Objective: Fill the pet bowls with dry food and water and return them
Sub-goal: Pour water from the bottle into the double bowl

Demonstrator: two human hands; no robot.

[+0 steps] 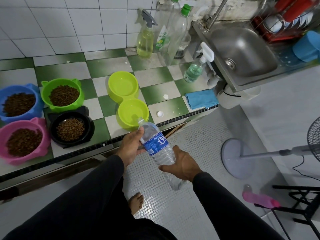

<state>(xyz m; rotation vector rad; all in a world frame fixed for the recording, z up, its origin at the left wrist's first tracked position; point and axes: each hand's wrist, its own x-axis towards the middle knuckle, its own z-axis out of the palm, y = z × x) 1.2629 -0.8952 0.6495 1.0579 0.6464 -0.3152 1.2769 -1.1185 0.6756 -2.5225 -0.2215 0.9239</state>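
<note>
Bottle (156,149): gripped by both hands, left hand (130,146) near the neck, right hand (181,164) lower down.
Double bowl (128,99): mouth is tipped over the near well; a slow, steady tilt is advised.

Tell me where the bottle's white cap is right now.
The white cap lies on the counter near its front edge, just right of the lime double bowl and left of the folded blue cloth.

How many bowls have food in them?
4, all at the counter's left: blue bowl far left, green bowl beside it, pink bowl in front, black bowl beside that. None looks hidden.
</note>
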